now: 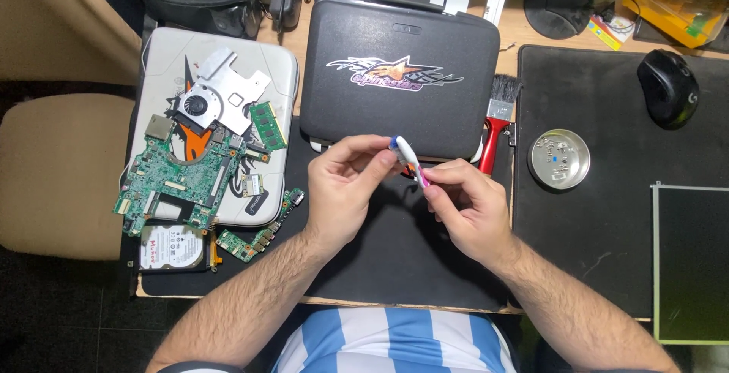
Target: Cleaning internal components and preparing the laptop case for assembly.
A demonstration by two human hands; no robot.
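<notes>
Closest to us is our blue and white striped shirt, and our two arms reach out from it over the black mat.

Our left hand and our right hand meet in the middle. Together they hold a small white tube. It has a blue end up top and a pink end down low. Our left fingers pinch near the blue end. Our right fingers pinch the pink end. Both hands are closed on it.

The tube looks light and small. We think it is a bit soft, so a hard squeeze could push stuff out. It may be smooth and slippy too. The best places to hold look like the two ends, just where our fingers are now.

The tube is long and thin. Its long way runs on a slant, from the blue end by our left fingers down to the pink end by our right fingers.

Just past our hands sits a black case. A red brush lies beyond our right hand, with a round metal dish farther out that side. Out past our left hand lies a green circuit board on a grey laptop shell.
</notes>
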